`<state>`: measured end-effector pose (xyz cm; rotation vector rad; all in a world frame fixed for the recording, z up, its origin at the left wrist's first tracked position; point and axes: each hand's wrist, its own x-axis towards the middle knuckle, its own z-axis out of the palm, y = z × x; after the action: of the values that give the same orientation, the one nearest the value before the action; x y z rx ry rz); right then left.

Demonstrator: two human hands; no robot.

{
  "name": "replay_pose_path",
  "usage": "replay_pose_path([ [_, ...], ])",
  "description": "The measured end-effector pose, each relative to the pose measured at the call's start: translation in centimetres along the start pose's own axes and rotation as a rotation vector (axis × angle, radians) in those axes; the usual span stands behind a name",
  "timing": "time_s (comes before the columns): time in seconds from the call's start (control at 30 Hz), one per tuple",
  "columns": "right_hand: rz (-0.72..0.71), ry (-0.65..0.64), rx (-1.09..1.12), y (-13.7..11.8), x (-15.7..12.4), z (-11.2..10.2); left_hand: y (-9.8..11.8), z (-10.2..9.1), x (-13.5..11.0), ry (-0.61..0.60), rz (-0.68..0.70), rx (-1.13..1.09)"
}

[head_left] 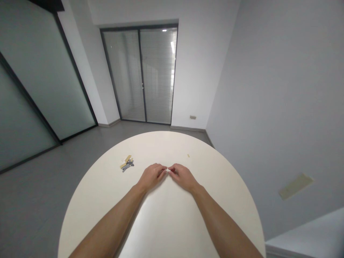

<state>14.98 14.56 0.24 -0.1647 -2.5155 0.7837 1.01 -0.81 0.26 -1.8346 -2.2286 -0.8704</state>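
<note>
At the left, tall frosted glass panels (40,61) in dark straight frames lean into view above a smooth grey floor (29,208), which runs up to the curved left edge of a round, pale, smooth-topped table (163,143). On its far left part lies a small, loose pile of yellow, grey and whitish pieces (127,163), several of them flat and strip-like, some overlapping; a stretch of tabletop separates it from the left hand (152,176). Beyond the table's far edge stand dark-framed glass doors (157,79) with fine slatted blinds. The left hand's thumb and fingers are pinched together on a small white piece (168,170), held near the table's middle, too small to make out its shape. The right hand (183,176) pinches it from the other side, fingertips closed. Just past the right hand lies a tiny yellowish bit (188,156); tabletop spreads right from there to the rounded edge. Farther right rises a plain matte wall (282,89) bearing a beige oblong plate (296,186).
</note>
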Motion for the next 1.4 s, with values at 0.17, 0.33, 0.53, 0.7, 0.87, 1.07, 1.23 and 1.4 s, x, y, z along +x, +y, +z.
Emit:
replay_pose_path([
  [0.17, 0.001, 0.000, -0.009, -0.08, -0.01, -0.03, -0.12, 0.08, 0.01, -0.004, -0.003, 0.002],
  [0.33, -0.009, 0.000, -0.010, -0.19, -0.01, -0.08, -0.07, 0.00, -0.01, -0.004, -0.001, -0.006],
  [0.53, -0.004, 0.000, -0.003, -0.30, 0.07, -0.09, 0.06, -0.12, -0.05, -0.001, -0.001, -0.007],
  [0.7, -0.012, 0.002, -0.003, -0.33, 0.05, -0.13, -0.03, 0.02, -0.08, 0.007, 0.004, 0.001],
  [0.87, -0.019, 0.013, -0.006, -0.30, 0.05, -0.11, -0.04, -0.01, -0.09, 0.009, 0.008, 0.000],
  [1.07, -0.016, 0.019, -0.012, -0.06, 0.05, 0.06, 0.19, -0.22, -0.09, 0.012, 0.011, -0.004],
  [1.23, -0.009, 0.019, -0.019, 0.10, 0.10, 0.08, -0.13, 0.10, -0.07, 0.013, 0.017, -0.001],
  [1.4, -0.016, 0.027, -0.017, 0.02, 0.11, -0.01, -0.39, 0.33, -0.03, 0.014, 0.013, 0.004],
])
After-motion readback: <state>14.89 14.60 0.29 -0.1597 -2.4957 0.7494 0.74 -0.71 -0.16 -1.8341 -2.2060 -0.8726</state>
